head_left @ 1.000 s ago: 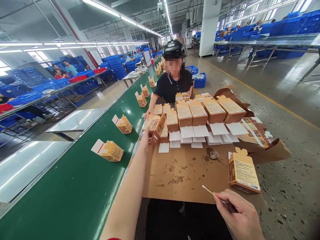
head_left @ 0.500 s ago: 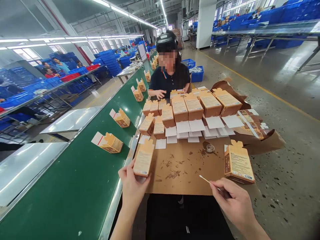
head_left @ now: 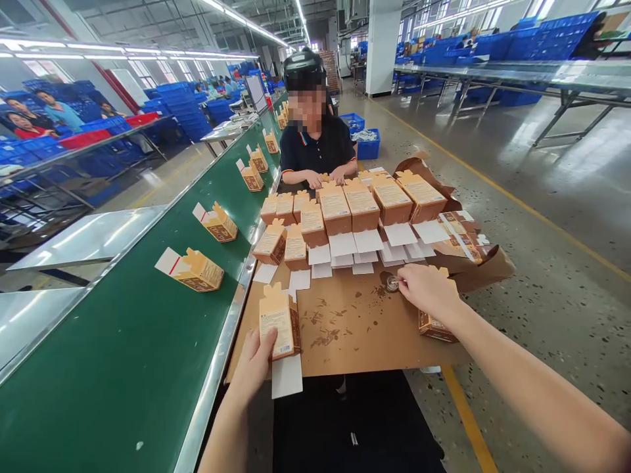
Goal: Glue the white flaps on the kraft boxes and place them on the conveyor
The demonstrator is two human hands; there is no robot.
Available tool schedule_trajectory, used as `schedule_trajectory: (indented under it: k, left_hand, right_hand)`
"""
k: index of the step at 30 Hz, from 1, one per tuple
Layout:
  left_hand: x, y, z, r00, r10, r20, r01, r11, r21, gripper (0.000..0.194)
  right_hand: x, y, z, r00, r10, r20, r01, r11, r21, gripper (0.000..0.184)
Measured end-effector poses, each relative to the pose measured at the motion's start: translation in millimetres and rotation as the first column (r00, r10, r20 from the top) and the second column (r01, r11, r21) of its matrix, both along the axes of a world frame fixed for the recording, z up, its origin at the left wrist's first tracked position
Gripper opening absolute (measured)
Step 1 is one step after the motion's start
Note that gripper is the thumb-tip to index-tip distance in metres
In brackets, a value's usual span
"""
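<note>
My left hand is closed on a small tan-and-brown carton near the front of the brown board. The carton's tabs stick up at the top, and a white flap hangs out below. My right hand is pinched at the edge of a small clear round dish. The cotton swab that showed in its fingers a moment ago is hidden now. Partly behind that hand stands another carton. Dark wet marks cover the board between my hands.
Several cartons with white flaps stand in rows across the board. More cartons sit on the green conveyor belt at left. A co-worker handles cartons opposite me. Flat printed cartons lie on crumpled brown paper at right.
My right hand has reached forward and inward to the dish with the swab. My left hand has turned the carton, so its white flap shows. The co-worker's hands have come together over the cartons.
</note>
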State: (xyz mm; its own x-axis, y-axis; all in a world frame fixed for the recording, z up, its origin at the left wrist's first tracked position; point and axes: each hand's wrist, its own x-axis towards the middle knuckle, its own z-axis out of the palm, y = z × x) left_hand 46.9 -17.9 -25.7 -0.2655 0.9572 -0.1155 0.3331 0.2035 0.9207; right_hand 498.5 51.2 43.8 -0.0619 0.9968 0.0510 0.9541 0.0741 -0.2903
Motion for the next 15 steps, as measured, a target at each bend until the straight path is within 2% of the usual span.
schedule_trajectory:
  k: [3,6,11,13,15]
  left_hand:
    - [13,-22,6.5,0.933,0.057,0.356,-0.031,0.996,-0.079,0.068]
    - [26,-27,15.4,0.823,0.089,0.561,-0.065,0.996,-0.062,0.078]
    - [48,-11,13.2,0.749,0.1,0.655,-0.086,0.995,-0.052,0.088]
    - [55,-5,7.6,0.762,0.095,0.641,-0.099,0.995,-0.029,0.09]
    - [61,0,1.1,0.805,0.096,0.585,-0.111,0.994,-0.01,0.092]
  right_hand:
    - [0,1,-8.4,1.0,0.029,-0.008,-0.029,0.999,-0.016,0.041]
    - [2,3,-9.6,0.999,0.045,-0.031,-0.045,0.999,-0.012,0.046]
    - [13,-3,3.6,0.994,0.048,-0.097,-0.042,0.997,0.061,0.044]
    - [9,-18,5.8,0.989,0.052,-0.141,-0.035,0.992,0.12,0.038]
    - [-9,-41,-0.1,0.972,0.097,-0.214,-0.057,0.981,0.185,0.032]
